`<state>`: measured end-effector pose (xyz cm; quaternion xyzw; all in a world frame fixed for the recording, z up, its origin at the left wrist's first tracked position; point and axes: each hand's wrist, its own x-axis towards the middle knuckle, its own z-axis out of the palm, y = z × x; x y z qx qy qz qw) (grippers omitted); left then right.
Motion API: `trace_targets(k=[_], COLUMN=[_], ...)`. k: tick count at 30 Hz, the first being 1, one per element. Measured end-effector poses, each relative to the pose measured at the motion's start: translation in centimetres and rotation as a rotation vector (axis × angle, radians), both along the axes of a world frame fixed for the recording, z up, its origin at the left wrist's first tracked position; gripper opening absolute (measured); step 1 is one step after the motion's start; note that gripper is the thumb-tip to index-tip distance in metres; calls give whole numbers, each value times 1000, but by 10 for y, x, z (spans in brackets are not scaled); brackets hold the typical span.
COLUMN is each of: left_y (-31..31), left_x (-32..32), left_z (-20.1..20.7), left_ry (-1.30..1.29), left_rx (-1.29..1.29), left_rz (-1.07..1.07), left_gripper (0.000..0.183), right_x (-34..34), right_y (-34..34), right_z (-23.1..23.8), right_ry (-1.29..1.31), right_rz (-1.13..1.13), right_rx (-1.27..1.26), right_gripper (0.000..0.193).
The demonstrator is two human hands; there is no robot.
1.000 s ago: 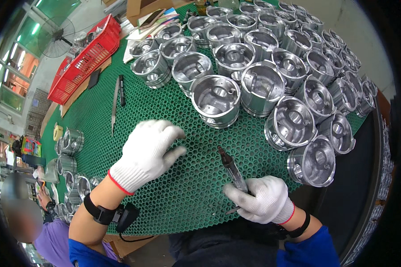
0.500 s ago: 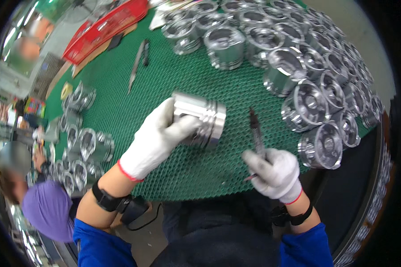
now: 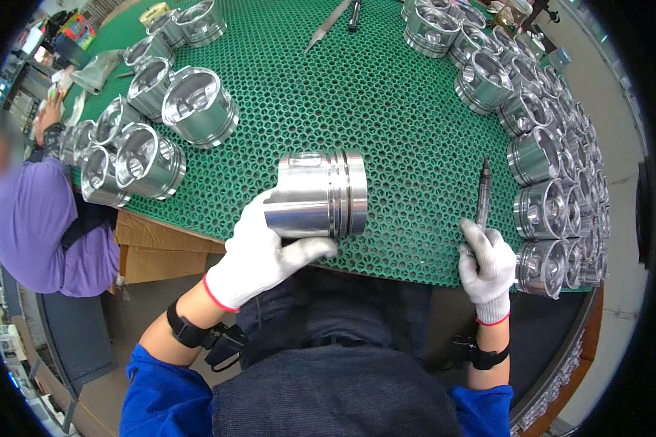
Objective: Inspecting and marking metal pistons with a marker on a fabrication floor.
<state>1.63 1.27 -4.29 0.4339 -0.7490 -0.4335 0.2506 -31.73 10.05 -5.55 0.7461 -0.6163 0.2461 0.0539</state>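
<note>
Here the left hand (image 3: 259, 251) grips a metal piston (image 3: 317, 195) lying sideways; the right hand (image 3: 486, 264) is closed around a slim pen-like tool (image 3: 482, 195).

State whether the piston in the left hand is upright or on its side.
On its side: the piston lies horizontally in the left hand, ringed crown end pointing right, above the green mat.

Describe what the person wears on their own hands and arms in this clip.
Both the left hand and right hand wear white knit gloves with red-trimmed cuffs. Each forearm carries a black wrist strap; the left one holds a small black device. Bright blue sleeves are pushed up near the elbows.
</note>
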Motion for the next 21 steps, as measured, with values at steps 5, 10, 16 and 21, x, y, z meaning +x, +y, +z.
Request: trace_targets(k=[5,10,16,21], left_y=[10,29,47,50], left_x=[4,16,19,19], left_z=[-15,-27,-47,-42], left_ry=[-131,29,172,118], left_rx=[-235,-52,16,-1], left_rz=[30,-23,137,123], left_gripper=[53,60,83,88], right_x=[5,3,4,4], right_y=[1,6,5,27], right_z=[13,42,53,55], right_ry=[-90,-557,-827,-1098], right_rz=[-24,-74,-3,237], right_rx=[153,340,396,339], right_gripper=[44,59,76,61])
